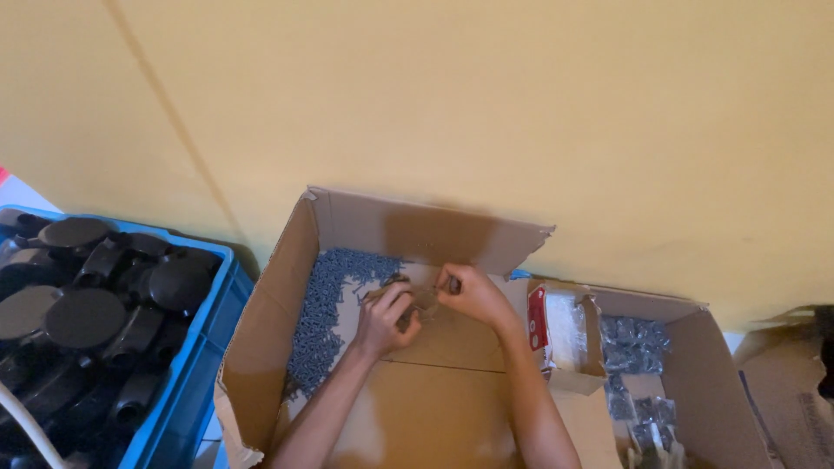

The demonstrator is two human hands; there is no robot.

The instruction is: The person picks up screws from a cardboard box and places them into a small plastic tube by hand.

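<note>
Forearms enter from the lower edge and meet over the middle of the open cardboard box (pixel 261 347), the landmark for what follows. Inside the box, the left hand (pixel 387 317) is curled with fingers closed around a small dark piece (pixel 424 301); the right hand (pixel 469 293) pinches the same piece from the other side, fingertips closed on it. What the piece is cannot be told: it is small and partly hidden by the fingers. It is held just above the bare cardboard floor of the box, near the centre.

Along the left inner wall of the box, and spreading toward its far corner, lies a heap of small grey screws (pixel 326 304). The hands work just beside this heap, apart from it.

As a judgement, the step in hand is the joining or fitting of the small piece between both hands; its completion would call for a steady two-handed pinch and close alignment.

Right of the box, touching its wall, stands a small white and red carton (pixel 556 334); beyond that, a second cardboard box (pixel 721 391) holds clear bags of grey hardware (pixel 632 343). Left of the box sits a blue crate (pixel 195 365) filled with black round-capped plastic fittings (pixel 82 317). Behind the box rises a plain yellow wall (pixel 486 104).
</note>
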